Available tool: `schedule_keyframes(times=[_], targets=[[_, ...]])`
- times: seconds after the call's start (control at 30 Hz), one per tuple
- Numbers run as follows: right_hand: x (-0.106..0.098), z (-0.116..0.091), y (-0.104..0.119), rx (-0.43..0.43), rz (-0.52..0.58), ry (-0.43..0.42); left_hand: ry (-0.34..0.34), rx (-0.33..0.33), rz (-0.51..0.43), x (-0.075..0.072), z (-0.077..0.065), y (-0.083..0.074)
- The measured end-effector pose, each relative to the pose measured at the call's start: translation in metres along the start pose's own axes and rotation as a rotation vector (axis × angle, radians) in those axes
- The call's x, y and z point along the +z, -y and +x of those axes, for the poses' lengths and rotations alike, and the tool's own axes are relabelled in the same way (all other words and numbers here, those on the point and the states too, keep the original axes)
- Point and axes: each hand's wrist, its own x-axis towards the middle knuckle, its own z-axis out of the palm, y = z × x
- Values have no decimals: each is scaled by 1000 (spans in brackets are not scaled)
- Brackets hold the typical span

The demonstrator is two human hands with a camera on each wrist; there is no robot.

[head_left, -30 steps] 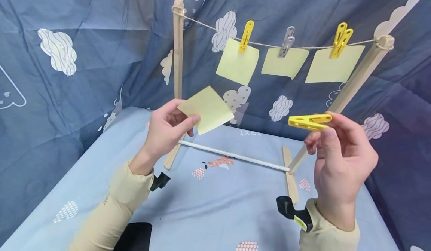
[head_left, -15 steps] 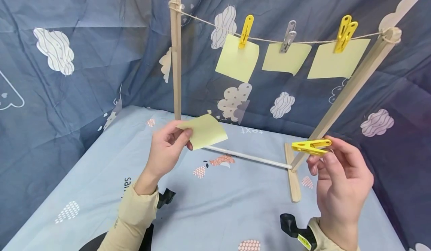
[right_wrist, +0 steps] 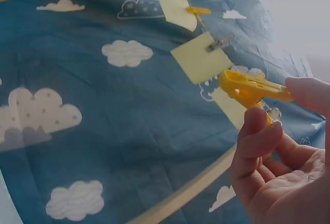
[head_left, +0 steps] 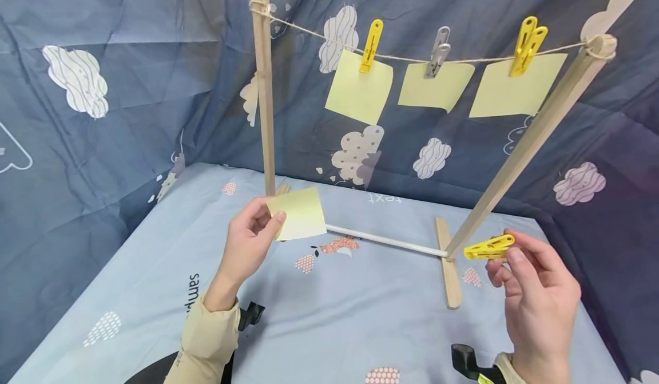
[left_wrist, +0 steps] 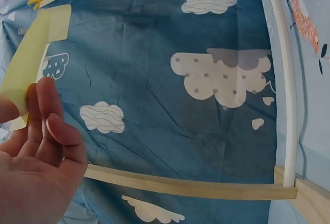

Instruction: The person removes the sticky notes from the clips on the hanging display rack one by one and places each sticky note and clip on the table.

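Observation:
My left hand [head_left: 249, 238] pinches a yellow sticky note [head_left: 298, 215] by its left edge, low beside the left post of a wooden frame. In the left wrist view the same sticky note [left_wrist: 31, 59] is seen nearly edge-on between thumb and fingers. At the lower right, my right hand [head_left: 540, 292] holds a yellow clothespin [head_left: 489, 248] by its handle end between thumb and forefinger. The right wrist view shows that clothespin [right_wrist: 252, 86] gripped with no paper in it. Above, three sticky notes hang from a string [head_left: 401, 58], under a yellow, a grey and another yellow clothespin.
The string runs between a left post [head_left: 265, 98] and a leaning right post [head_left: 530, 143]. A white rod [head_left: 386, 241] joins their wooden feet near the light blue cloth [head_left: 319, 321]. Dark blue cloud-patterned fabric [head_left: 154, 86] stands behind and at both sides.
Both hands have come down from nearer the string. The sticky note has dropped and turned, and the clothespin has moved lower and slightly right. The hanging notes keep their places on the string.

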Motion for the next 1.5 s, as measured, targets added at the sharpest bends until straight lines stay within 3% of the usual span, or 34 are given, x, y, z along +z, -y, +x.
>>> schedule_keyframes(times=[0.1,0.17,0.37,0.57,0.73,0.93,1.13,1.33,1.5], targets=[[-6,1,-1,-3,-73,-10,32,-29,10,0,2,4],[-10,3,-2,5,-179,-6,46,-38,45,-1,3,7],[-27,11,-9,37,-676,30,94,-49,187,-2,3,17],[-42,17,-33,76,-1056,225,204,-71,355,0,4,32],[-53,23,-57,187,-1256,399,376,-134,469,0,5,47],[-53,23,-73,368,-1267,572,585,-197,520,-2,2,70],[-51,16,-94,445,-1248,733,726,-315,586,-3,-3,79],[-50,11,-105,464,-1261,805,703,-380,654,-2,-5,82],[-49,8,-110,475,-1291,841,682,-391,688,2,-7,86]])
